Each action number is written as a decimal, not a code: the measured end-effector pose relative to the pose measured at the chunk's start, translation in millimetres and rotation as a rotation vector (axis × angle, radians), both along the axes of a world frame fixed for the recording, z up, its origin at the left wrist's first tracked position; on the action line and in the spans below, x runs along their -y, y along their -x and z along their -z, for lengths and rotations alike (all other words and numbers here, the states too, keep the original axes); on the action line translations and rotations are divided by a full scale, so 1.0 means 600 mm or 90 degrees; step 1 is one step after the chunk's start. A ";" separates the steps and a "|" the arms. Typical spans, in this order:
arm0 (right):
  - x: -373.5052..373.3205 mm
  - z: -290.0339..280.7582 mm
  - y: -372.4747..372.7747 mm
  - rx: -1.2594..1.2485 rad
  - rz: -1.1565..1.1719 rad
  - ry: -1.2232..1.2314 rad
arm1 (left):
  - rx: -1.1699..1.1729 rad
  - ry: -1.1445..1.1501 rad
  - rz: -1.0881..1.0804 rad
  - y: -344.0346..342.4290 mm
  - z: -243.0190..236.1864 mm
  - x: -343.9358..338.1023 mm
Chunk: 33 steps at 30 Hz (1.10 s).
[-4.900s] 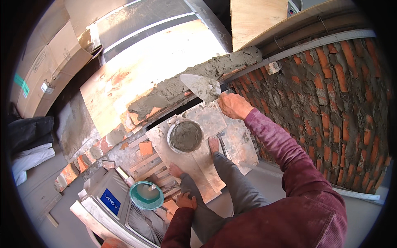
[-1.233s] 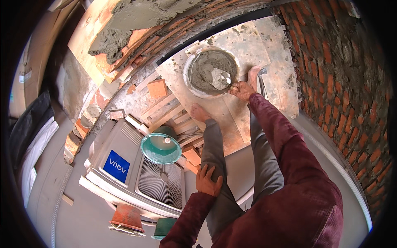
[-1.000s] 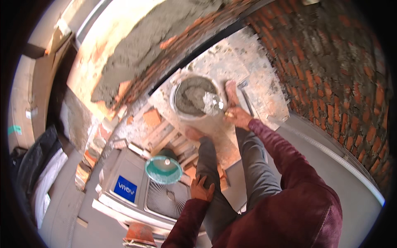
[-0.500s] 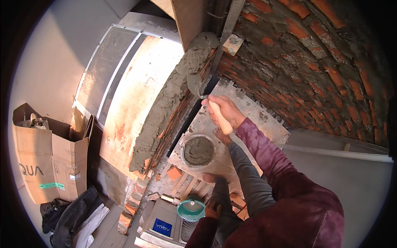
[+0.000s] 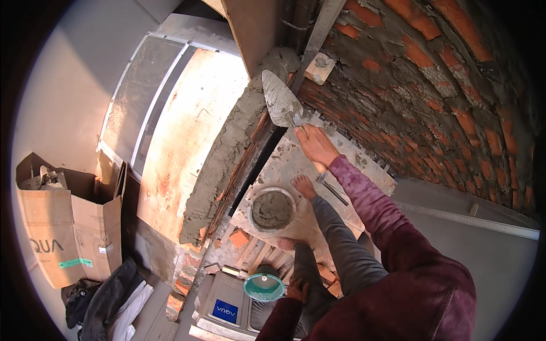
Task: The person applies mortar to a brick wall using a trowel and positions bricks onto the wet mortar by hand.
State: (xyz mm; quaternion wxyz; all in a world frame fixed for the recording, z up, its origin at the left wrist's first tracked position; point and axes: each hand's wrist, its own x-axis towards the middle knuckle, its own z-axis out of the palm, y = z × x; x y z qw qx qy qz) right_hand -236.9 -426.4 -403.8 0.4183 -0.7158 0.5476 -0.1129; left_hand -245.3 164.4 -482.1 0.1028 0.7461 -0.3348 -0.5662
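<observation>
Here's my right hand (image 5: 315, 146), closed round the wooden handle of a bricklaying trowel (image 5: 280, 101), blade out ahead of my knuckles, thinly smeared, poised over the far stretch of mortar bed (image 5: 219, 153); whether it touches, I can't tell. And look at that bed: already a thick grey band along the low brick wall, from beyond the blade to well left of my hand. Spread end to end, I'd say, but not yet even: the surface is lumpy, the near end ragged. Now the containers! Below my hand, the round pale bucket (image 5: 294, 210) holds plenty of grey mortar, so supply looks far from used up. Nearer me, the green basin (image 5: 250, 288) has something small and pale inside, too small to name. Far left, the open cardboard box (image 5: 48, 227) holds pale odds and ends. My left hand (image 5: 297, 288) rests on my trouser leg; how its fingers stand, I can't tell.
</observation>
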 end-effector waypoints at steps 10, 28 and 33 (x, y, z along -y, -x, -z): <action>-0.076 0.046 0.000 0.188 0.072 -0.125 | -0.028 -0.020 0.085 0.014 0.028 -0.027; -0.062 -0.067 0.010 -0.021 -0.115 0.000 | -0.036 -0.088 0.074 0.034 -0.011 0.022; 0.111 -0.080 -0.011 -0.279 -0.243 0.108 | -0.053 -0.087 0.033 0.041 -0.004 0.051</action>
